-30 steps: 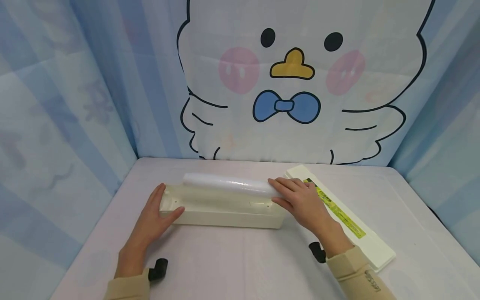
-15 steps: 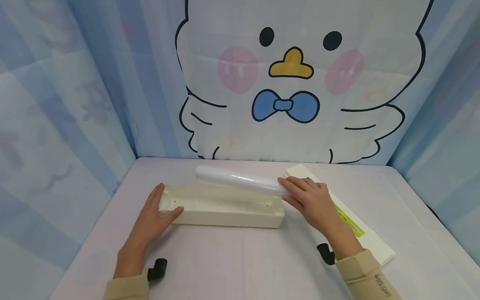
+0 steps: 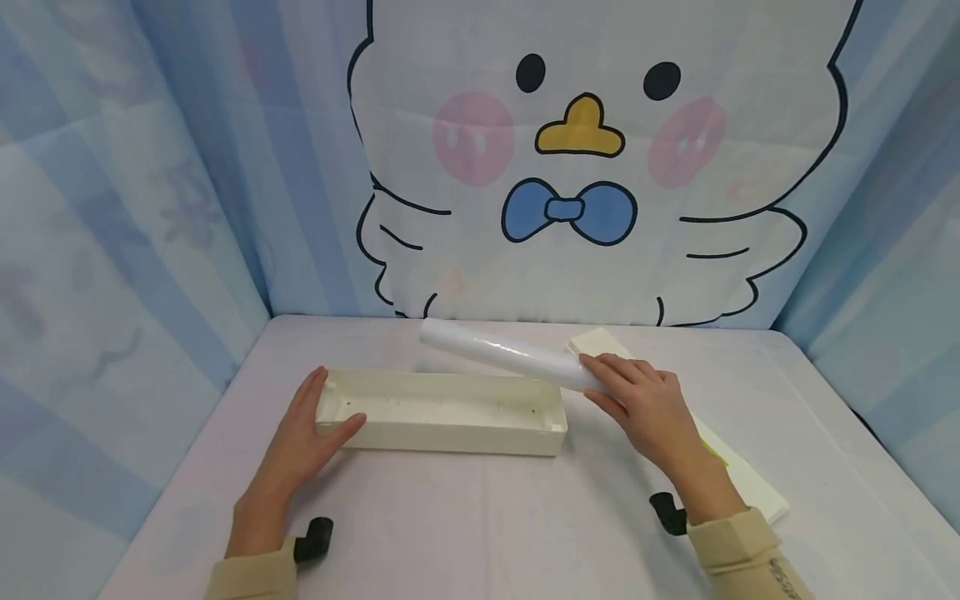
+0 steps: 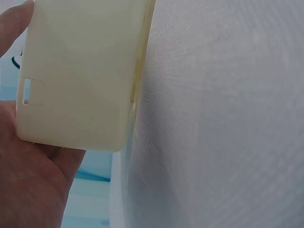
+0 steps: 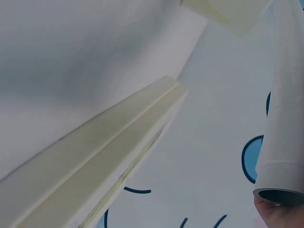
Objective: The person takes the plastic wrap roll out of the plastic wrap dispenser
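Note:
In the head view a long cream plastic box (image 3: pixel 450 437) lies uncovered on the table, its inside bare. My left hand (image 3: pixel 296 446) grips its left end, thumb at the front wall and fingers at the back. The left wrist view shows that end wall (image 4: pixel 80 76) close up, with a small slot. My right hand (image 3: pixel 648 412) holds the near right end of a white cling film roll (image 3: pixel 506 354). The roll is raised and slanted behind the box's right half, its far end pointing left. In the right wrist view the roll's hollow core shows above the right hand (image 5: pixel 280 213).
A long cream lid (image 3: pixel 750 483) with a yellow-green label lies slanted at the right, partly hidden under my right hand and forearm. A printed curtain (image 3: pixel 480 275) closes off the back and sides. Black wrist mounts (image 3: pixel 313 540) jut out from both cuffs.
The roll has come out of the box and moved right and up, its left end tilting higher. My right hand has shifted right with it. The left hand and the box stay put.

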`<state>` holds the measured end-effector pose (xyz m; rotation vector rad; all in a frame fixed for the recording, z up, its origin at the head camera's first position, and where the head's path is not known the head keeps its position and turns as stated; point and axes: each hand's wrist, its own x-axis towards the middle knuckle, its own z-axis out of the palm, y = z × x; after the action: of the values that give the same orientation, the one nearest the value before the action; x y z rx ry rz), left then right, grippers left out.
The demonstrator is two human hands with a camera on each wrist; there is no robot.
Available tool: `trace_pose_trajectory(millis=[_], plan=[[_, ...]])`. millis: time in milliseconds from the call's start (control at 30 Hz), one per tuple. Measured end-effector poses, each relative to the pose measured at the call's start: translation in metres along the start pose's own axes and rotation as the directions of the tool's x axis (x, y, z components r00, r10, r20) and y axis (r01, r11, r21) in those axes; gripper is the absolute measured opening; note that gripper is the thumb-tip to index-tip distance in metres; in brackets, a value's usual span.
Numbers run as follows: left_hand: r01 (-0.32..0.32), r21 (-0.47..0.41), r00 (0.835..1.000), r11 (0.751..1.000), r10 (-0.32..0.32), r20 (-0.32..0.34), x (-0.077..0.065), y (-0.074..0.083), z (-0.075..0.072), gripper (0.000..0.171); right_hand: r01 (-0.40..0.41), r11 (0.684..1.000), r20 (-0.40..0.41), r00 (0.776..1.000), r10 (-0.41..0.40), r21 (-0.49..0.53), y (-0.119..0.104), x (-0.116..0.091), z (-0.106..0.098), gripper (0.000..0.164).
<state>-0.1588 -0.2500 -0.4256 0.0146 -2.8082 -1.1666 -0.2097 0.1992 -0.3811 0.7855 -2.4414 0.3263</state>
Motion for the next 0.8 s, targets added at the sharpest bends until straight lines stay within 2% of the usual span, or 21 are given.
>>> trace_pose_trajectory(millis=[233, 533, 800], plan=[[0.012, 0.001, 1.000, 1.000, -0.012, 0.005, -0.001, 0.002, -0.001, 0.100, -0.045, 0.999, -0.002, 0.999, 0.045, -0.006, 0.005, -0.007, -0.004, 0.055], [0.004, 0.000, 1.000, 1.000, -0.004, 0.005, 0.001, 0.002, -0.001, 0.101, -0.031, 0.999, -0.079, 0.996, 0.029, -0.015, 0.016, -0.016, -0.007, 0.054], [0.002, 0.014, 1.000, 1.000, -0.002, 0.009, 0.001, 0.002, -0.001, 0.099, -0.065, 0.998, -0.067, 0.996, 0.063, -0.027, 0.020, -0.025, -0.013, 0.053]])
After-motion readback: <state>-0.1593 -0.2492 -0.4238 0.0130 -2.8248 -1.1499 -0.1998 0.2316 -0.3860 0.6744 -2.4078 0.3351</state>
